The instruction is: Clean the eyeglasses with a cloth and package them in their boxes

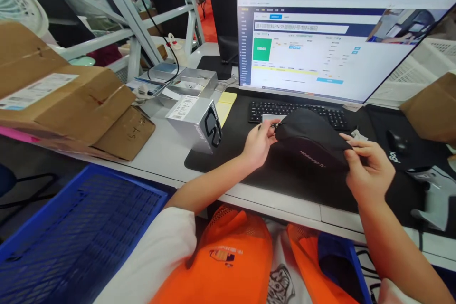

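Note:
Both my hands hold a black zip case (308, 140) with small light lettering on its side, raised over the dark desk mat. My left hand (259, 143) pinches its left end, where a bit of metal shows by the fingertips. At the opposite end, the fingers and thumb of my right hand (368, 166) grip the edge. Behind the case lies a black keyboard (342, 118), partly covered by it. A silver-grey box (195, 126) with a black picture of a device and a white label stands to the left of my left hand.
A large monitor (320, 47) stands behind the keyboard. Cardboard boxes (71, 104) are stacked at the left, above a blue crate (81, 232). A mouse (398, 141) and a grey-white scanner (436, 199) lie at the right. A yellow notepad (225, 107) sits beside the silver box.

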Available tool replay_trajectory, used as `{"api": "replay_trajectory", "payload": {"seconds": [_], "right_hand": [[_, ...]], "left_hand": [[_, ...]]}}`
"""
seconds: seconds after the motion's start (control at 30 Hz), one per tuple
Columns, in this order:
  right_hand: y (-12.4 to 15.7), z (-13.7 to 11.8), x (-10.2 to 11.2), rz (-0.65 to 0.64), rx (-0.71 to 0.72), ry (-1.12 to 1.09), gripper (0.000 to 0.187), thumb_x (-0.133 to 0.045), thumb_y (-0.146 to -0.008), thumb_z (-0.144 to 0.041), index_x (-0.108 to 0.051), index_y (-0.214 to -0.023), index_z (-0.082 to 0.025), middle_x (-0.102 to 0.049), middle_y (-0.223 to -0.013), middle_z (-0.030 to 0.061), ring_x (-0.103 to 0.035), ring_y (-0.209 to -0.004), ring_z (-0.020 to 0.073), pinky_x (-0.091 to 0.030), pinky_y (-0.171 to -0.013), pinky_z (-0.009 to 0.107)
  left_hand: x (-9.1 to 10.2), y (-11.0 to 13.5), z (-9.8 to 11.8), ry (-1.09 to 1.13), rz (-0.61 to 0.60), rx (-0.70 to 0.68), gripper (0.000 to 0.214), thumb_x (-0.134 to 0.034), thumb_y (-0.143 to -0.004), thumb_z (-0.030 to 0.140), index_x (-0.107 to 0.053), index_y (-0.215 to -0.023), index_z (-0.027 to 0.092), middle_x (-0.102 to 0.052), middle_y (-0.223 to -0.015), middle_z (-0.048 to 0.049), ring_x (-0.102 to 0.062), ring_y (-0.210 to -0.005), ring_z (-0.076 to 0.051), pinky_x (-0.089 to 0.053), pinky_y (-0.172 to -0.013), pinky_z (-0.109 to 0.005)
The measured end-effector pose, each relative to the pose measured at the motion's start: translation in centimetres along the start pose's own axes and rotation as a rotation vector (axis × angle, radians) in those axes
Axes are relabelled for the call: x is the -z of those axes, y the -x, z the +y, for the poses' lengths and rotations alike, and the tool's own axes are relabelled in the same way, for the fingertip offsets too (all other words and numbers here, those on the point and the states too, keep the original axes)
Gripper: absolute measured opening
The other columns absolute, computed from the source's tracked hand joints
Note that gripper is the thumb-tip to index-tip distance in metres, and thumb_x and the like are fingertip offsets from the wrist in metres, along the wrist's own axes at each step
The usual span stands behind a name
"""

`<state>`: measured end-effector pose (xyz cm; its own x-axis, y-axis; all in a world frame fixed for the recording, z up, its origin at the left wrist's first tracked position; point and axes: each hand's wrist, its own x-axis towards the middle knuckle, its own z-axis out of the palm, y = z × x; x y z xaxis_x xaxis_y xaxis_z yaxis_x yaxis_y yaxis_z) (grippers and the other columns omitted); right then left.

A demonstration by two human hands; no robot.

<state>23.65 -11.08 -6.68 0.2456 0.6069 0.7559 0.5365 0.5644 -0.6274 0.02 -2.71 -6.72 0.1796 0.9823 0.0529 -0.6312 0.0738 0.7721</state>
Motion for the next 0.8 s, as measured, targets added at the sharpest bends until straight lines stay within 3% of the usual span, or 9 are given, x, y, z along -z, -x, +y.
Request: {"api": "replay_trajectory", "payload": {"seconds": [0.13, 0.23, 0.37, 0.43, 0.53, 0.57, 0.63, 0.73, 0.8], "right_hand": [[-1.0, 1.2, 0.3, -0.193, -0.209, 0.051, 0.020, -0.071, -0.089, -0.034, -0.064, -0.077, -0.020, -0.073, -0.099, 0.0046, -0.072, -0.099, 0.0226, -0.058, -0.088, 0.039], [-1.5, 1.1, 0.7, -0.326, -0.286, 0.112, 0.022, -0.069, -0.089, -0.041, -0.067, -0.078, -0.021, -0.074, -0.103, 0.0062, -0.071, -0.097, 0.0245, -0.057, -0.086, 0.042], [0.0, -1.7, 0.3, -0.099, -0.106, 0.170, 0.016, -0.062, -0.094, -0.036, -0.064, -0.084, -0.024, -0.070, -0.109, 0.0077, -0.066, -0.106, 0.0258, -0.051, -0.097, 0.048], [1.3, -3.1, -0.7, -0.245, -0.072, 0.127, 0.015, -0.059, -0.096, -0.036, -0.065, -0.088, -0.025, -0.070, -0.098, 0.0074, -0.067, -0.097, 0.0246, -0.054, -0.092, 0.046], [1.7, -2.9, -3.2, -0.616, -0.296, 0.073, 0.033, -0.065, -0.090, -0.050, -0.067, -0.112, -0.025, -0.069, -0.120, 0.0110, -0.068, -0.105, 0.0276, -0.056, -0.088, 0.045], [1.1, -2.2, -4.0, -0.607, -0.405, 0.008, 0.048, -0.066, -0.087, -0.058, -0.064, -0.123, -0.026, -0.064, -0.133, 0.0125, -0.066, -0.112, 0.0293, -0.057, -0.090, 0.046], [-0.9, -0.6, -5.2, -0.415, -0.543, -0.241, 0.064, -0.062, -0.083, -0.071, -0.058, -0.132, -0.029, -0.055, -0.145, 0.0110, -0.061, -0.124, 0.0296, -0.056, -0.093, 0.046], [-4.6, 1.5, -5.9, -0.121, -0.568, -0.642, 0.060, -0.061, -0.081, -0.075, -0.059, -0.128, -0.036, -0.058, -0.141, 0.0035, -0.059, -0.126, 0.0258, -0.056, -0.093, 0.044], [-6.5, 2.4, -6.0, -0.043, -0.607, -0.772, 0.056, -0.069, -0.078, -0.068, -0.061, -0.124, -0.037, -0.062, -0.135, 0.0005, -0.062, -0.118, 0.0236, -0.058, -0.088, 0.043]], "left_hand": [[0.4, -0.7, 0.7, -0.368, -0.320, -0.268, 0.068, -0.082, -0.073, 0.063, -0.062, -0.127, 0.026, -0.051, -0.151, -0.0074, -0.054, -0.134, -0.028, -0.046, -0.111, -0.041], [0.6, -1.1, 1.6, -0.663, -0.435, -0.241, 0.079, -0.092, -0.064, 0.050, -0.063, -0.133, 0.024, -0.058, -0.144, -0.0096, -0.052, -0.136, -0.031, -0.036, -0.120, -0.045], [0.5, -2.6, 1.2, -0.563, -0.168, -0.183, 0.060, -0.087, -0.073, 0.046, -0.068, -0.124, 0.022, -0.068, -0.127, -0.0083, -0.061, -0.123, -0.029, -0.042, -0.115, -0.047], [0.2, -3.5, 1.1, -0.404, -0.004, -0.211, 0.056, -0.084, -0.075, 0.045, -0.067, -0.124, 0.023, -0.067, -0.128, -0.0066, -0.059, -0.126, -0.028, -0.043, -0.115, -0.046], [-0.9, -4.2, 1.2, -0.165, 0.066, -0.201, 0.056, -0.081, -0.079, 0.045, -0.063, -0.128, 0.024, -0.065, -0.132, -0.0051, -0.057, -0.131, -0.027, -0.044, -0.116, -0.046], [-1.3, -4.2, 1.2, -0.123, 0.052, -0.192, 0.057, -0.081, -0.079, 0.046, -0.062, -0.128, 0.025, -0.065, -0.133, -0.0050, -0.057, -0.131, -0.027, -0.044, -0.116, -0.047], [-1.8, -4.0, 1.2, -0.128, 0.013, -0.200, 0.058, -0.080, -0.080, 0.048, -0.061, -0.130, 0.025, -0.064, -0.134, -0.0049, -0.057, -0.131, -0.027, -0.044, -0.117, -0.047], [-1.8, -3.5, 1.0, -0.313, -0.041, -0.284, 0.059, -0.076, -0.084, 0.053, -0.059, -0.134, 0.027, -0.061, -0.137, -0.0056, -0.055, -0.132, -0.027, -0.041, -0.119, -0.046], [-1.2, -3.5, 1.1, -0.500, -0.069, -0.361, 0.061, -0.072, -0.085, 0.057, -0.058, -0.137, 0.027, -0.056, -0.140, -0.0076, -0.052, -0.134, -0.028, -0.037, -0.121, -0.046]]}}
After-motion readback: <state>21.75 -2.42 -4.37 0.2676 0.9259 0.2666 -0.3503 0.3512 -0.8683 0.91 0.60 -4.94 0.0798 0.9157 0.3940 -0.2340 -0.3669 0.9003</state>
